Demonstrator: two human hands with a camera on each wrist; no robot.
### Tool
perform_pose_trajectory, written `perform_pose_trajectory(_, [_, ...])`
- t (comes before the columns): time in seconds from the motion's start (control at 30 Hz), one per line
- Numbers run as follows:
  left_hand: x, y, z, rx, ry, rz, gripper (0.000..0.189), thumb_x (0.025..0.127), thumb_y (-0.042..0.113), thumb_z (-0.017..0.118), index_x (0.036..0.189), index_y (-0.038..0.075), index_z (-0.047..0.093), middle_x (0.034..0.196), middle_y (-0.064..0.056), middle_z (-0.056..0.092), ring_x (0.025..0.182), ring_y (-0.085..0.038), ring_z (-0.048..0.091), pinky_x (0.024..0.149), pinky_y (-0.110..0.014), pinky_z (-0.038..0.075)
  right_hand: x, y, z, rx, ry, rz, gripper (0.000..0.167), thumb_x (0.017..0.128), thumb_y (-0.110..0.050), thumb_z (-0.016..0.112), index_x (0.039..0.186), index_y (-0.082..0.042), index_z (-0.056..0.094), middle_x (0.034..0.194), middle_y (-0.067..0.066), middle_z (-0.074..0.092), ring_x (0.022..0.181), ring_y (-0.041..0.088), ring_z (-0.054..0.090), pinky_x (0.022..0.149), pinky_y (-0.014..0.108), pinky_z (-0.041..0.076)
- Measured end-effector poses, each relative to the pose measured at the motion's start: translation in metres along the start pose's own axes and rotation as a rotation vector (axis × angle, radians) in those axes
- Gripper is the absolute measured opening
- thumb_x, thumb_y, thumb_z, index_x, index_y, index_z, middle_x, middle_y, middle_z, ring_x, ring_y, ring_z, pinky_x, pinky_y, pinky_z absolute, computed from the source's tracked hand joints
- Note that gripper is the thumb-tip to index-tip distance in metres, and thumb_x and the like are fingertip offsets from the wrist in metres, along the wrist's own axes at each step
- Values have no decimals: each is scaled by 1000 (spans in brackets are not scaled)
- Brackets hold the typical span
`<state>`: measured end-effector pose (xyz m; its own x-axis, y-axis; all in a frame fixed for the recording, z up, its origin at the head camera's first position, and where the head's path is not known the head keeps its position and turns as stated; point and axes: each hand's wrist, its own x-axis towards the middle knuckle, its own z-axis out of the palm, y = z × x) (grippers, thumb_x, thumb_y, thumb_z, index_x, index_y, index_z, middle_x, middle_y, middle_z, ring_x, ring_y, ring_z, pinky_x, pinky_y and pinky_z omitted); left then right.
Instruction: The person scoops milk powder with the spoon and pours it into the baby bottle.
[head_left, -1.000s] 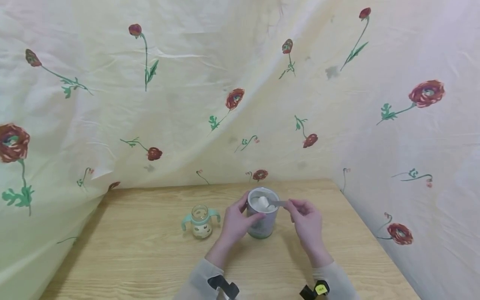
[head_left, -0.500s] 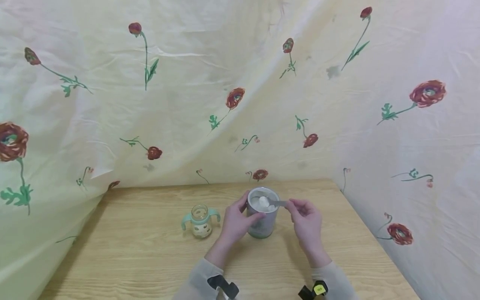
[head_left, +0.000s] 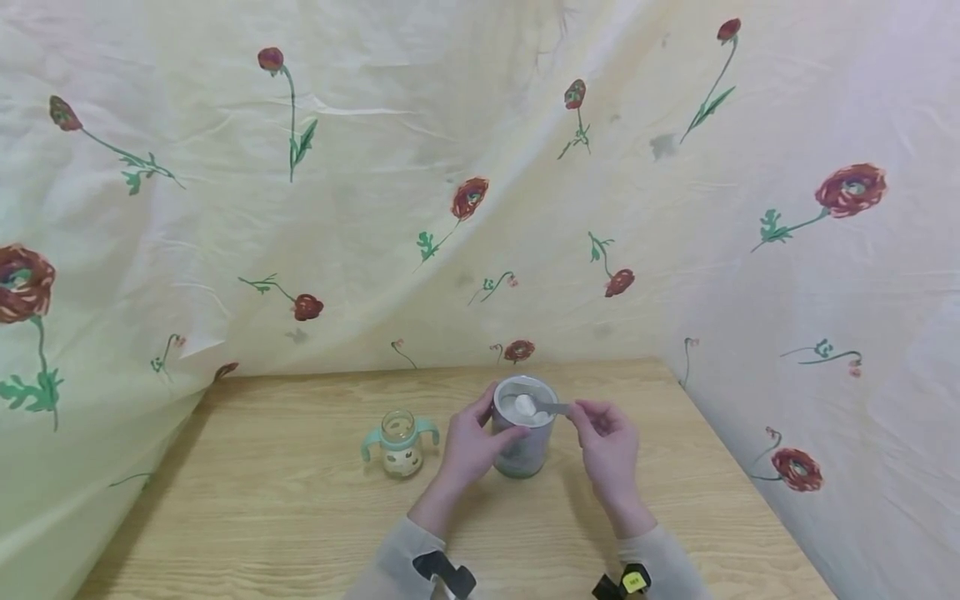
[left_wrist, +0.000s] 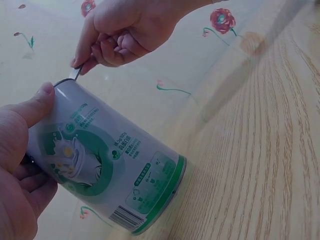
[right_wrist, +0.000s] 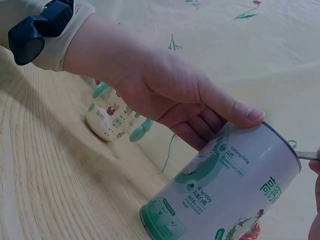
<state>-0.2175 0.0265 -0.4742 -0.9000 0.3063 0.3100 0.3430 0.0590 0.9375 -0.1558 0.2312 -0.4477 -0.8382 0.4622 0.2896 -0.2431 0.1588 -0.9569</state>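
Note:
A milk powder can [head_left: 522, 450] in white and green stands lidless on the table, with pale powder inside. My left hand [head_left: 472, 446] grips the can's left side, its thumb near the rim in the left wrist view. Between thumb and fingertips, my right hand [head_left: 611, 442] pinches the flat grey handle of a scoop [head_left: 553, 408] at the can's right rim. The scoop's bowl, heaped with white powder, is inside the can's mouth. Only the handle shows in the left wrist view, where the can [left_wrist: 100, 150] hides the bowl.
Left of the can stands a baby bottle [head_left: 401, 458] with two mint-green handles and an uncapped top. The wooden table [head_left: 285, 492] reaches back to a hanging flowered cloth [head_left: 360, 208], which also borders both sides.
The right wrist has shifted very slightly left. Both hands keep the same hold, and the scoop stays inside the can's mouth.

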Motion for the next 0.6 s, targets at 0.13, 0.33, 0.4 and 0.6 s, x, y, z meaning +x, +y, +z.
perform_pose_trajectory(0.13, [0, -1, 0, 8, 0, 1, 91, 87, 30, 92, 159, -1, 46, 161, -13, 50, 146, -29, 51, 120, -46, 43, -1, 1, 1, -1, 14, 1, 17, 101, -6, 75, 110, 8, 71, 89, -2, 76, 69, 8, 62, 58, 17, 50])
perform_pose_trajectory(0.33, [0, -1, 0, -1, 4, -13, 91, 87, 32, 92, 160, 1, 46, 161, -13, 49, 146, -29, 50, 121, -47, 42, -2, 3, 3, -20, 29, -20, 16, 101, -6, 75, 109, 7, 72, 91, 0, 78, 70, 8, 64, 58, 17, 51])
perform_pose_trajectory(0.4, [-1, -1, 0, -7, 4, -15, 92, 87, 31, 92, 160, 0, 46, 161, -13, 49, 147, -29, 50, 121, -47, 42, -2, 3, 3, -27, 18, -24, 16, 101, -7, 76, 109, 6, 72, 92, 2, 78, 69, 8, 64, 58, 17, 51])
perform_pose_trajectory(0.6, [-1, 0, 1, -8, 2, -13, 91, 87, 29, 92, 160, -1, 45, 161, -13, 49, 147, -30, 50, 121, -48, 42, -1, 2, 2, -38, 6, -18, 17, 101, -8, 76, 110, 6, 72, 95, 7, 79, 70, 8, 65, 58, 17, 51])
